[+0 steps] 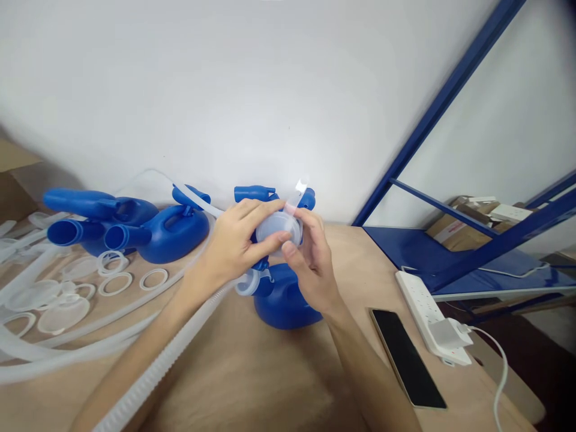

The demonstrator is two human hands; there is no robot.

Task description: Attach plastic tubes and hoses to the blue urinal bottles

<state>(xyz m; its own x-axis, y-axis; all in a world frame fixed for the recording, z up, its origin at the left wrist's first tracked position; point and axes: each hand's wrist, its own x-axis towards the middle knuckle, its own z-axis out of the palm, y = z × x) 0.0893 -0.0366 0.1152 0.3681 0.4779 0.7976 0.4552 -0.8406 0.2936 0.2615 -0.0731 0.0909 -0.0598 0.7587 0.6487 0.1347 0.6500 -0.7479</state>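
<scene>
Both my hands are closed around a translucent round cap (272, 231) with a strap that sticks up behind it. My left hand (240, 237) grips its left side, thumb across the front. On the right, my right hand (312, 258) presses it with thumb and fingers. Below the hands stands a blue plastic bottle (288, 303); its upper part is mostly hidden. A clear collar (246, 283) sits at the bottle's left side, and a ribbed translucent hose (168, 357) runs from near it under my left forearm to the lower left.
More blue bottles (173, 237) stand at the left by the wall. Around them lie white rings (116, 284), clear lids (63, 313) and pale tubes (81, 366). On the right are a phone (407, 358), a power strip (427, 312) with a plugged-in charger, and a blue metal frame (432, 114).
</scene>
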